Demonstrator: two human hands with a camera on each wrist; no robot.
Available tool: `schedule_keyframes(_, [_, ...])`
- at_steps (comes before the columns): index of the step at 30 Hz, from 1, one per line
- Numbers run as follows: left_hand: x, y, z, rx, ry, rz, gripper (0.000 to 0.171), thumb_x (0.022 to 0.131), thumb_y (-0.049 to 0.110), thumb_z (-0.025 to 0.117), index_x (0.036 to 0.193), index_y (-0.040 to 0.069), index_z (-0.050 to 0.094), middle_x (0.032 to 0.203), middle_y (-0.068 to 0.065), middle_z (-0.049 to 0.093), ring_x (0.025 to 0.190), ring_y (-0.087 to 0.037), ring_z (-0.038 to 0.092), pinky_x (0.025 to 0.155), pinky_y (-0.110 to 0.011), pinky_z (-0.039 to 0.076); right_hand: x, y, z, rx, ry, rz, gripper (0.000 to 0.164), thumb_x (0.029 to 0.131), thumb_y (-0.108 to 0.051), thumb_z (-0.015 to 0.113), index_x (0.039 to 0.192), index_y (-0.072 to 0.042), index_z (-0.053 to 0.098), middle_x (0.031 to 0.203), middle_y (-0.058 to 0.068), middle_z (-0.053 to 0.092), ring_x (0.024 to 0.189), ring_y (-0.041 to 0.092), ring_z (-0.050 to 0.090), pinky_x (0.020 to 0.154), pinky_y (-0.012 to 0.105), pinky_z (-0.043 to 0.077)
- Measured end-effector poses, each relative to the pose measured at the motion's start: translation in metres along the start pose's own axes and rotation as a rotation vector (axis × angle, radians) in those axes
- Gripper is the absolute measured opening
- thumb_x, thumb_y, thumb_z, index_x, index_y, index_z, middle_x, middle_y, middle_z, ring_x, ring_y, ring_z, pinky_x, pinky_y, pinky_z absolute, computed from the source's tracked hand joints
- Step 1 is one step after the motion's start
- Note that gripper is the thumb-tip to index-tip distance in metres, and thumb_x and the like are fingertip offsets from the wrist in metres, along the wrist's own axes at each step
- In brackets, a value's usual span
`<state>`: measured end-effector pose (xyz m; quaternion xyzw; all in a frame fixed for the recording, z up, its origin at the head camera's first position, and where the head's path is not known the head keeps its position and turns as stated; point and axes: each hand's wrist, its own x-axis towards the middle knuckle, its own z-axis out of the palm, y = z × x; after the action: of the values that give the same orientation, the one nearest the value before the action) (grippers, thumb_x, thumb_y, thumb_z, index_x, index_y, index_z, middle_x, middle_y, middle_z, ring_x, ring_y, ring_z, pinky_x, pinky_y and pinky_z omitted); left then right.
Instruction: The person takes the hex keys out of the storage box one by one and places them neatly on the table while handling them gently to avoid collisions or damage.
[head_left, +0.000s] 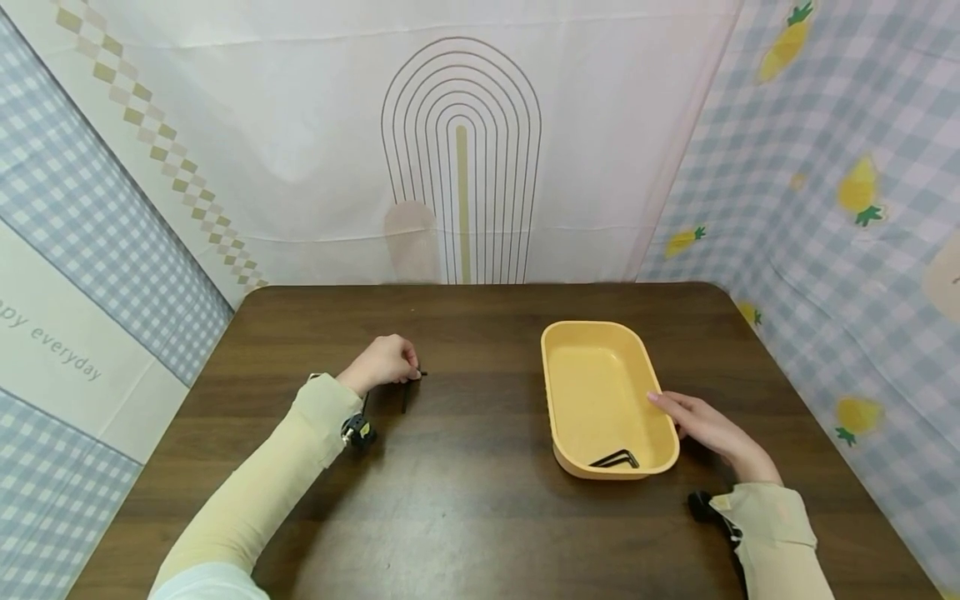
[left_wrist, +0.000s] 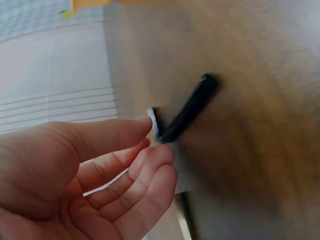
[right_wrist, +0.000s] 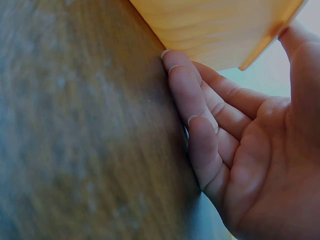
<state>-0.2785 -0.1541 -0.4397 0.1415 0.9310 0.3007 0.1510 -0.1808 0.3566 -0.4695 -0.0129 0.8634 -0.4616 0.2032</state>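
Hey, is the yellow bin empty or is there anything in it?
Not empty: black hex keys lie at the near end of the yellow bin, and the rest of its visible floor is bare.

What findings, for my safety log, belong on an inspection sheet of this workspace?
Surface: dark wood-grain table.
Job's things: yellow tray with black L-shaped bars at its near end; another black L-shaped piece off the tray's left side.
Clutter: partly hidden dark strip near the left wrist, unidentified.
Hands: left hand pinches that piece; right hand grips the tray's right side.
Cables: nothing clearly seen.
Surroundings: white printed backdrop, checked pineapple cloth.
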Motion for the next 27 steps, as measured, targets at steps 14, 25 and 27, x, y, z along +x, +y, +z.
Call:
schedule_keyframes(14, [-0.001,0.013,-0.038,-0.179,0.006,-0.004,0.012,0.091,0.009,0.072,0.096,-0.002,0.071,0.086,-0.009,0.073,0.079,-0.022,0.07,0.077,-0.042,0.06,0.0,-0.001,0.0,-0.004,-0.004,-0.002,0.061,0.107,-0.048,0.043,0.135,0.005,0.052,0.098,0.01,0.065,0.085,0.02,0.063,0.076,0.032,0.054])
schedule_keyframes(25, [0.024,0.056,-0.022,-0.195,-0.025,0.076,0.01,0.089,0.011,0.074,0.092,0.001,0.073,0.083,-0.008,0.073,0.076,-0.02,0.07,0.077,-0.041,0.06,0.001,0.0,0.0,-0.014,-0.004,-0.011,0.067,0.107,-0.048,0.042,0.144,0.009,0.043,0.111,0.013,0.066,0.092,0.018,0.064,0.078,0.033,0.055])
schedule_keyframes(27, [0.029,0.069,-0.018,-0.207,-0.036,0.086,0.011,0.089,0.012,0.075,0.092,0.002,0.073,0.083,-0.006,0.073,0.081,-0.023,0.071,0.082,-0.045,0.059,0.001,-0.001,0.0,-0.011,-0.005,-0.008,0.068,0.107,-0.047,0.042,0.144,0.009,0.043,0.112,0.013,0.066,0.093,0.018,0.064,0.078,0.034,0.055])
